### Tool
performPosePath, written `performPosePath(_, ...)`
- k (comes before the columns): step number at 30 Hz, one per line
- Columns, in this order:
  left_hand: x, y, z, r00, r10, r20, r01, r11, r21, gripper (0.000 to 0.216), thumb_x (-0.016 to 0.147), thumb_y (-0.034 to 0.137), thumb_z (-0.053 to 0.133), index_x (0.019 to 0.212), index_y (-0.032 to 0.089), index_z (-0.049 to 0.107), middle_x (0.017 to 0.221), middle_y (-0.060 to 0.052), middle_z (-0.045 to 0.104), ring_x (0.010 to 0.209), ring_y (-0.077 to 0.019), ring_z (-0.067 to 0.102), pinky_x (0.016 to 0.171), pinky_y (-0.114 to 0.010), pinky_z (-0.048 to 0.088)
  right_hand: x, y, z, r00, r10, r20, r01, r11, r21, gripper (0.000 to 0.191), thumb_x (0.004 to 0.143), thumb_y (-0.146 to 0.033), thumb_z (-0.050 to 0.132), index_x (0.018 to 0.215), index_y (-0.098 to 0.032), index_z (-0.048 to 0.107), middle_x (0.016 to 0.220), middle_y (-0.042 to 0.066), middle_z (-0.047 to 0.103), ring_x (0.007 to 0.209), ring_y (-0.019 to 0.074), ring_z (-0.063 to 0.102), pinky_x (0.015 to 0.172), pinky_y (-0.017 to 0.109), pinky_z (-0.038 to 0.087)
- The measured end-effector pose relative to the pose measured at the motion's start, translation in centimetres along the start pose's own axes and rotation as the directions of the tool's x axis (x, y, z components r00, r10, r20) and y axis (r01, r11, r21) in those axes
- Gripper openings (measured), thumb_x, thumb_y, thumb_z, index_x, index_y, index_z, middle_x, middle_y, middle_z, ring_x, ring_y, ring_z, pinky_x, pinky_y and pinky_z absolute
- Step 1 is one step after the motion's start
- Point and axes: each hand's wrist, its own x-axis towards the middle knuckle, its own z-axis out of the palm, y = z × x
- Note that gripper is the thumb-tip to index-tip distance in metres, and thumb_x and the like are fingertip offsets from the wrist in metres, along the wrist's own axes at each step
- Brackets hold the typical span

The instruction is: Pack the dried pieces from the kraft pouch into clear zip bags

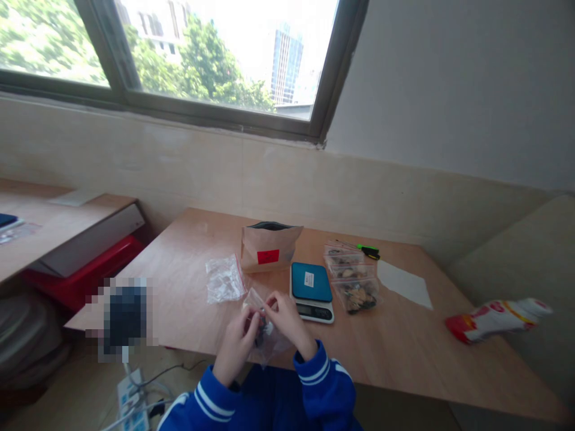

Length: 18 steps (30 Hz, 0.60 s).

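Observation:
A clear plastic zip bag point(275, 346) with something dark inside hangs at the table's front edge. Its upper edge is pinched by my left hand point(239, 338) on one side and my right hand point(290, 320) on the other, the fingers of both closed. What the dark contents are I cannot make out. Just beyond my right hand lies a kitchen scale point(311, 282) with a blue top and a small display. Behind my hands stands a brown paper pouch point(269, 245) with a red label, its mouth open. Empty-looking clear bags point(222, 279) lie beyond my left hand.
Right of the scale, several filled zip bags point(357, 293) overlap in a row. Past them are a green-and-black tool point(371, 251) and white paper point(404, 282). A red-and-white bottle point(496, 319) is at the right. A power strip point(132, 401) with cables sits low at left.

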Motion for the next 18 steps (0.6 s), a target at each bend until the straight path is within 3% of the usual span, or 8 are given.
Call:
performPosePath(3, -0.3, -0.3, 0.8, 0.998, -0.069, -0.002, 0.069, 0.993, -0.097, 0.042, 0.085, 0.055, 0.042, 0.076, 0.017, 0.058, 0.066, -0.003, 0.060, 0.062, -0.0172, 0.057, 0.061, -0.028, 0.045, -1.0, -0.6, 0.5, 0.998, 0.060, 0.030, -0.067, 0.931, 0.360, 0.014, 0.080, -0.031, 0.058, 0.079, -0.018, 0.056, 0.073, 0.001, 0.061, 0.064, 0.0144, 0.056, 0.061, 0.026, 0.042)
performPosePath(8, 0.1, -1.4, 0.2, 0.978, -0.178, -0.112, 0.160, 0.976, -0.149, 0.055, 0.078, 0.067, 0.040, 0.057, 0.017, 0.051, 0.051, 0.000, 0.049, 0.053, -0.0150, 0.048, 0.055, -0.027, 0.039, -2.9, -1.0, 2.6, 0.993, 0.102, 0.054, -0.108, 0.649, 0.753, 0.039, 0.076, -0.053, 0.061, 0.092, -0.018, 0.056, 0.076, 0.002, 0.062, 0.065, 0.0140, 0.058, 0.062, 0.026, 0.045)
performPosePath(10, 0.2, -1.8, -0.2, 0.976, -0.198, -0.091, 0.183, 0.972, -0.150, 0.055, 0.074, 0.069, 0.045, 0.062, 0.016, 0.056, 0.051, 0.001, 0.049, 0.052, -0.0147, 0.047, 0.052, -0.027, 0.037, -3.4, -1.1, 3.3, 0.989, 0.094, 0.115, -0.148, 0.574, 0.806, 0.046, 0.072, -0.056, 0.065, 0.095, -0.018, 0.057, 0.076, 0.002, 0.063, 0.064, 0.0138, 0.058, 0.060, 0.026, 0.045)
performPosePath(12, 0.1, -2.1, -0.6, 0.976, -0.205, -0.067, 0.194, 0.970, -0.144, 0.055, 0.070, 0.069, 0.050, 0.067, 0.015, 0.059, 0.052, 0.001, 0.050, 0.052, -0.0146, 0.047, 0.050, -0.026, 0.035, -3.7, -1.2, 3.8, 0.987, 0.081, 0.137, -0.159, 0.555, 0.817, 0.048, 0.068, -0.057, 0.069, 0.093, -0.018, 0.058, 0.076, 0.002, 0.063, 0.065, 0.0140, 0.059, 0.059, 0.025, 0.046)
performPosePath(18, -0.3, -2.2, -1.3, 0.963, -0.270, 0.000, 0.268, 0.954, -0.134, 0.057, 0.067, 0.072, 0.050, 0.068, 0.015, 0.059, 0.048, 0.003, 0.049, 0.045, -0.0135, 0.045, 0.046, -0.025, 0.033, -4.0, -1.4, 4.0, 0.993, 0.062, 0.098, -0.116, 0.617, 0.778, 0.047, 0.068, -0.059, 0.068, 0.088, -0.017, 0.061, 0.072, 0.001, 0.062, 0.065, 0.0141, 0.058, 0.063, 0.026, 0.046)
